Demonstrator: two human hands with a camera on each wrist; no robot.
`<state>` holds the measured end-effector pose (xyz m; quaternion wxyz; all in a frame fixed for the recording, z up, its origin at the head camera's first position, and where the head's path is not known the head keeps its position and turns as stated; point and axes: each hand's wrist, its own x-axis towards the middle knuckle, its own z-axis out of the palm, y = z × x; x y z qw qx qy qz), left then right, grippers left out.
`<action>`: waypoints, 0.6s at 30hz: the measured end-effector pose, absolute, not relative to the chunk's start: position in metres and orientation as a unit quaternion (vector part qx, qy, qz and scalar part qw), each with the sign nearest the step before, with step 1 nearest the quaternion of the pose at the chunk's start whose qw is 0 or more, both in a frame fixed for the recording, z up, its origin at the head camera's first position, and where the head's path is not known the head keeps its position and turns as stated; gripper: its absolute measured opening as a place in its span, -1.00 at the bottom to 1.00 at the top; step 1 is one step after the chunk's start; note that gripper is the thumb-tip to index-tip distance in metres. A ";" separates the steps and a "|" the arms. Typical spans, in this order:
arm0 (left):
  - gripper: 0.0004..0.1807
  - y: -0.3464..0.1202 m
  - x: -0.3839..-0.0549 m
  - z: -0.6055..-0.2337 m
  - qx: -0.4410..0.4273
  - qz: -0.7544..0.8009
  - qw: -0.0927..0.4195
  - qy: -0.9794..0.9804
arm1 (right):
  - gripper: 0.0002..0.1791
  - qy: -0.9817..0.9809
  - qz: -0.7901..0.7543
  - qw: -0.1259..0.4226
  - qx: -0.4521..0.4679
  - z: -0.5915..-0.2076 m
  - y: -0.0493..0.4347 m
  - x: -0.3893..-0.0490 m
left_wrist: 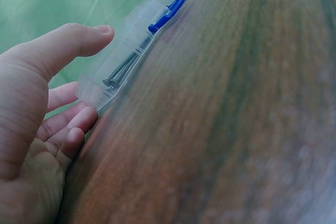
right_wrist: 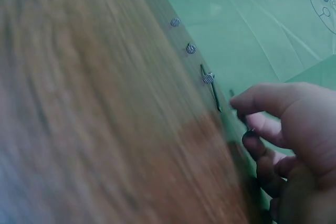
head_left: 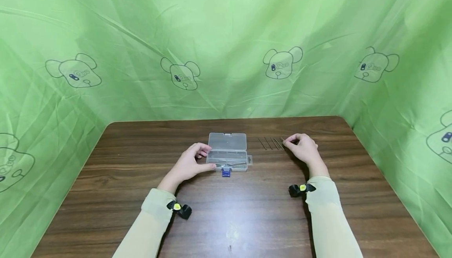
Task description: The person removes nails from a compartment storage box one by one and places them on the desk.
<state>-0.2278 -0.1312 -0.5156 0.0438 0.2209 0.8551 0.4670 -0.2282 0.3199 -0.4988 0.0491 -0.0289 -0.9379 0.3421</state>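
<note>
A clear plastic box (head_left: 227, 155) stands with its lid (head_left: 227, 141) raised at the back and a blue latch (head_left: 226, 172) at the front. Several nails (left_wrist: 122, 71) lie in its front part. My left hand (head_left: 190, 164) spans the box's left end, thumb along the front corner and fingers against the end wall. To the right of the box, several nails (head_left: 271, 143) lie slanted in a row; their round flat heads (right_wrist: 191, 49) face the right wrist camera. At the row's right end my right hand (head_left: 304, 147) pinches a nail (right_wrist: 247, 121) between thumb and fingertips.
Both hands work over a brown wood-grain table (head_left: 247, 207) with rounded far corners. Green cloth (head_left: 226, 93) printed with bear-head outlines hangs behind the table and along both sides. A clear hang tab (head_left: 250, 160) sticks out from the box's right end.
</note>
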 end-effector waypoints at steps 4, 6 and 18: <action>-0.31 -0.131 -0.228 -0.515 0.220 0.468 0.044 0.855 | -0.76 -0.944 0.326 0.049 -0.025 -0.502 0.320 -0.228; -0.31 -0.131 -0.228 -0.515 0.221 0.468 0.043 0.854 | -0.77 -0.946 0.320 0.052 -0.025 -0.503 0.320 -0.228; -0.32 -0.131 -0.228 -0.517 0.221 0.472 0.041 0.852 | -0.74 -0.944 0.321 0.066 -0.040 -0.502 0.321 -0.226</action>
